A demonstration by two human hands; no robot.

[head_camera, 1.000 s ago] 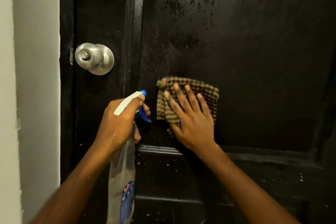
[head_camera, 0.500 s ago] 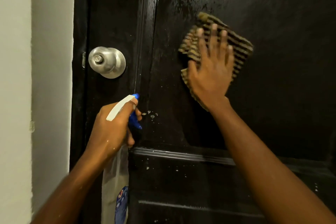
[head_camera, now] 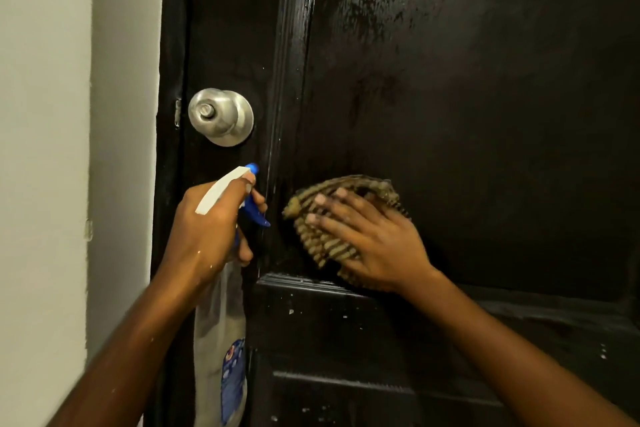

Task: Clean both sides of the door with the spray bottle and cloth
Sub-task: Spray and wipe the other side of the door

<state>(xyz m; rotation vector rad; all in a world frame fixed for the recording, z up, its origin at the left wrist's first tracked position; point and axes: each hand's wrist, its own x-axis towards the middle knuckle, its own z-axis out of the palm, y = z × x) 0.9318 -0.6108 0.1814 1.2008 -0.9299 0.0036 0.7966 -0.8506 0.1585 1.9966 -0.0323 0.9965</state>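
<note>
One black door (head_camera: 450, 97), wet-streaked above, has one striped cloth (head_camera: 320, 241) pressed against its panel's lower left by the flat, straight-fingered right hand (head_camera: 377, 246), while the left hand (head_camera: 207, 236) grips one spray bottle (head_camera: 220, 322) below one silver knob (head_camera: 221, 116).

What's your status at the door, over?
Left hand grips spray bottle. Right hand presses cloth flat on wet door. Knob sits left of cloth, apart.

Black panelled door (head_camera: 485, 121) (wet-streaked near the top) carries a silver knob (head_camera: 220, 116) at its left edge and a striped cloth (head_camera: 317, 241) against its panel.
</note>
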